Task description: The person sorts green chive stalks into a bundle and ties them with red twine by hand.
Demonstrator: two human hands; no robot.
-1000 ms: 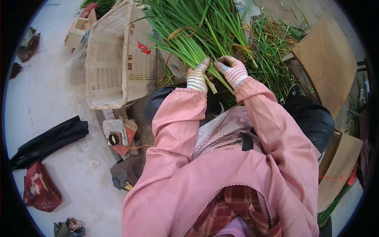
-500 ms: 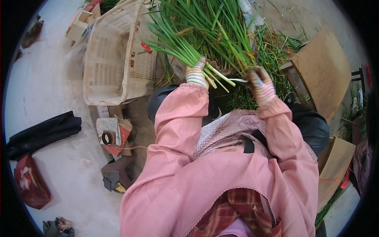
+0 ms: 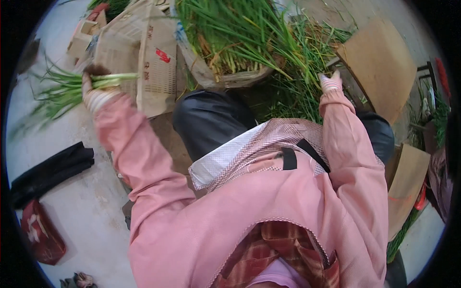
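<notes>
My left hand [image 3: 90, 86], in a striped glove with dark, dirty fingers, is closed round a bunch of scallions [image 3: 65, 96]. The white stem ends point right, over the rim of a plastic crate [image 3: 158, 79]; the leaves spread left above the pale floor and are blurred. My right hand [image 3: 331, 82], gloved alike, is at the edge of a heap of loose green leaves [image 3: 312, 53]. Its fingers look apart with nothing seen between them. Between my hands, beyond my knees, a large pile of scallions [image 3: 235, 33] lies in a clear plastic bag [image 3: 240, 79].
A brown board [image 3: 384, 67] stands at the right, with another board [image 3: 408, 185] nearer me. On the left floor lie a black folded sheet [image 3: 53, 170] and a dark red package [image 3: 42, 233]. My dark-covered knee [image 3: 211, 122] is beside the bag.
My left hand has swung left with the scallions, from above my lap to beside the crate. My right hand has moved right, away from the stalks in the middle. The view has shifted slightly.
</notes>
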